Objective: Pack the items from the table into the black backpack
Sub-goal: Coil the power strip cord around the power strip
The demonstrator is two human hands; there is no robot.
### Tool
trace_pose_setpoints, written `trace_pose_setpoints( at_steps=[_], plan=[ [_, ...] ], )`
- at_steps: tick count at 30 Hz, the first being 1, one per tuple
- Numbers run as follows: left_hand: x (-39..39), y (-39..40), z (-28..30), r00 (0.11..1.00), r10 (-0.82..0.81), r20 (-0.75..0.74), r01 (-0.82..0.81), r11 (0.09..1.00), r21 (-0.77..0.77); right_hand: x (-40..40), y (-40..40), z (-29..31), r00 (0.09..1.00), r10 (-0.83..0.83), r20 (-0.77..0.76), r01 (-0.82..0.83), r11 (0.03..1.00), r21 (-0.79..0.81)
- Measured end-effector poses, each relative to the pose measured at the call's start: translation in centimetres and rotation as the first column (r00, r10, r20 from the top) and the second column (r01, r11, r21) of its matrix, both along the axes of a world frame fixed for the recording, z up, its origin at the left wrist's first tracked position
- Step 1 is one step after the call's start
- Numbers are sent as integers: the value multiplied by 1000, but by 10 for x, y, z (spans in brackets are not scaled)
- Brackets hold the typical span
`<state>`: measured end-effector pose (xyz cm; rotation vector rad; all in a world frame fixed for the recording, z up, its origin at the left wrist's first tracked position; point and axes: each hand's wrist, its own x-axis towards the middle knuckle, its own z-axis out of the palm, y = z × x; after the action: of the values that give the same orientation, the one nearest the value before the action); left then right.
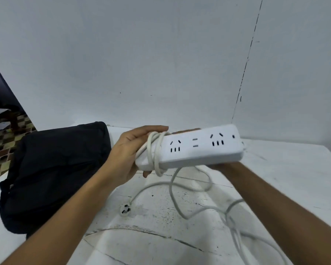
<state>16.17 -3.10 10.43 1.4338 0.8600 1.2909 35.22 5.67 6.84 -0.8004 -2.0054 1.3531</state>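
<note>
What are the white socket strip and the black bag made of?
Strip: probably hard plastic, smooth and matt, with crisp moulded slots and rounded edges. Bag: looks like woven fabric, dull black, soft and creased; the exact cloth cannot be told.

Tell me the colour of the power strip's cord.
White, same as the power strip; the cord shows best in the head view.

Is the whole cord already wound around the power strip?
No, only a couple of loops circle the power strip; most of the cord hangs loose, its plug on the table.
</note>
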Motion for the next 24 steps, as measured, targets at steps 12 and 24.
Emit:
trace_pose_setpoints(
  at_steps=[12,24],
  plan=[
    [-3,40,-5,756,520,-397,-396,847,355,-42,-80,-43,841,-318,-438,60,859,-508],
    [-33,44,-23,435,462,-773,-116,880,460,5,-101,25,817,-342,464,109,882,458]
  ],
)
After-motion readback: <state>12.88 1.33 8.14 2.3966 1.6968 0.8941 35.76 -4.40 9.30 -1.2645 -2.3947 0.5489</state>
